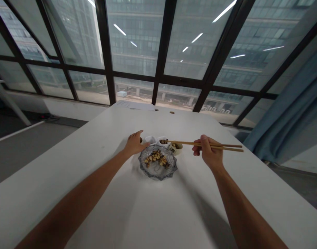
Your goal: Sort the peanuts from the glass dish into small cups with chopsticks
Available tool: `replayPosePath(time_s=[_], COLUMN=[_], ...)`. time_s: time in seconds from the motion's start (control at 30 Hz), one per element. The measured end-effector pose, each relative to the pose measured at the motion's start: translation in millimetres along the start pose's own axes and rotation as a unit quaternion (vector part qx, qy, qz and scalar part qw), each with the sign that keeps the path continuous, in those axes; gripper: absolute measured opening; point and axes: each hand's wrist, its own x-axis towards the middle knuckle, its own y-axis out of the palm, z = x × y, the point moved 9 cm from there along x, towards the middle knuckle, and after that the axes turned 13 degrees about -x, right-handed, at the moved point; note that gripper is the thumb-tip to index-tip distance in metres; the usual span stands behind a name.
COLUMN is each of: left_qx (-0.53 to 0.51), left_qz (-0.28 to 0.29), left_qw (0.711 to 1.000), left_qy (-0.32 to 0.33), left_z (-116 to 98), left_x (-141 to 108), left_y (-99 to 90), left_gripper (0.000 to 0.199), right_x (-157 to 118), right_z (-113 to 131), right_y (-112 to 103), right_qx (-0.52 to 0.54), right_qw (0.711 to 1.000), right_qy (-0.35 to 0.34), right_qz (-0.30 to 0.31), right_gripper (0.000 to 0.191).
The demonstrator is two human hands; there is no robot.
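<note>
We see a smooth, matt white surface (153,214), a glossy, faceted, glass-like bowl (158,173) at its centre, wooden-looking chopsticks (232,147) toward three o'clock, and a soft cloth curtain (285,110) beyond at two.

Blue curtain (288,100), white table (106,138), tan chopsticks (226,147)

Grips two wooden chopsticks (185,142) in the right hand (210,152), aiming them left across the lettered cup (175,149) to the white dish (162,141) of dark pieces! Over on the other side, reaches in with the left hand (134,144), spreading thumb and fingers beside the second white dish (151,140). Nearer, on the white bench (104,145), shows yellow-brown pieces (155,157) inside the glass bowl (160,176). Beyond, shows papers (141,106), dark-framed windows (134,38) and, far right, a blue curtain (290,103).
</note>
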Motion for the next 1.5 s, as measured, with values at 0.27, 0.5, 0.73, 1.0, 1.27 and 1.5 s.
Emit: replayPosePath(time_s=[0.27, 0.5, 0.73, 1.0, 1.27, 1.5], left_qx=[0.022, -0.016, 0.001, 0.037, 0.051, 0.027], left_qz=[0.044, 0.022, 0.035, 0.039, 0.065, 0.034], left_qw=[0.993, 0.988, 0.990, 0.989, 0.988, 0.988], left_qy=[0.103, 0.151, 0.138, 0.137, 0.131, 0.146], left_z=[-32.8, -47.0, -45.6, -39.3, -30.3, -28.6], left_x=[17.1, 5.9, 5.5, 6.0, 14.1, -1.6], left_y=[25.2, 9.5, 12.2, 13.2, 25.0, 6.0], left_gripper=[0.070, 0.071, 0.071, 0.068, 0.060, 0.053], right_x=[0.8, -7.9, -15.2, -13.2, -19.2, -41.8], right_z=[-17.2, -28.8, -18.1, 1.7, 11.8, 28.4], right_y=[-1.8, 0.6, 66.5, 90.3, 45.0, 69.1], right_qx=[0.029, 0.094, -0.028, -0.147, -0.123, -0.204], right_qw=[0.998, 0.983, 0.999, 0.979, 0.979, 0.922], right_qy=[0.035, 0.070, -0.011, -0.088, -0.042, -0.118], right_qz=[-0.049, -0.138, 0.044, 0.114, 0.159, 0.307], right_gripper=[0.052, 0.050, 0.047, 0.046, 0.060, 0.052])
